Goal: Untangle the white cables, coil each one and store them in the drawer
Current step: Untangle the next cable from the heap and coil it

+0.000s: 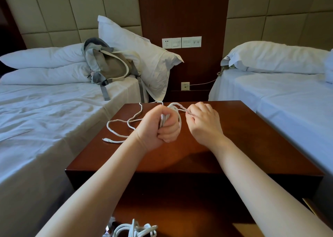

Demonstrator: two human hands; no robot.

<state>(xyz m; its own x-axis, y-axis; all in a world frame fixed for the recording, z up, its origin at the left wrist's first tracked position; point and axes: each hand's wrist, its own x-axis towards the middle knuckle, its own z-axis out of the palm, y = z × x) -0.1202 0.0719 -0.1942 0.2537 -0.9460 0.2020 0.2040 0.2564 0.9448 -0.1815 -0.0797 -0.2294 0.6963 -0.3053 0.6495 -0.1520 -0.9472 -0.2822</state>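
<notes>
White cable (118,124) lies in loose loops on the dark wooden surface (243,146), to the left of my hands. Its connector end (106,139) rests near the left edge. The slack runs toward my left grip (160,128), which is closed in a fist around several gathered turns of the cable, held over the middle of the surface (the strands show between thumb and curled fingers). From the top of that fist a loop (175,104) arches across to my right grip (203,123), whose fingertips (191,113) pinch a single strand. The two hands are near each other but apart.

Close to me, at the bottom edge of view, a second bundle (137,229) of white cable lies in the open drawer (198,218). On the left bed (45,119) a grey and tan backpack (108,65) leans against a white pillow (144,56). Wall sockets (181,42) sit on the wood panel behind the surface.
</notes>
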